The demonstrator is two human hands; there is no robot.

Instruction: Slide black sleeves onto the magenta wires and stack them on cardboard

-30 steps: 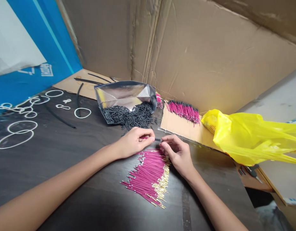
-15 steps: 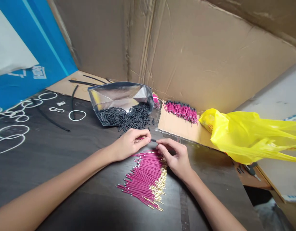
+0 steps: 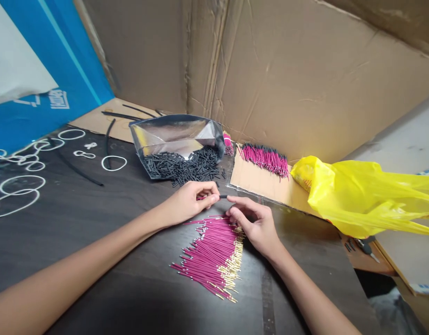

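Observation:
My left hand [image 3: 192, 200] pinches a short magenta wire [image 3: 202, 197] whose right end carries a small black sleeve [image 3: 223, 197]. My right hand [image 3: 253, 222] meets it from the right, its fingertips closed on the end of that sleeve. Both hands hover just above a fanned pile of magenta wires with gold tips [image 3: 214, 256] on the dark table [image 3: 95, 223]. Behind the hands, a silver foil bag [image 3: 175, 139] lies open on its side, spilling many short black sleeves [image 3: 186, 167].
A second row of magenta wires [image 3: 265, 158] lies on a cardboard sheet [image 3: 256, 181] at the back. A yellow plastic bag [image 3: 357, 195] sits at the right. White rubber rings [image 3: 114, 163] and black tubing [image 3: 108, 139] lie at the left. Cardboard walls [image 3: 287, 79] enclose the back.
The hands stay together over the pile; the black sleeve now sits between both sets of fingertips and the hands have lifted slightly. The view has shifted a little.

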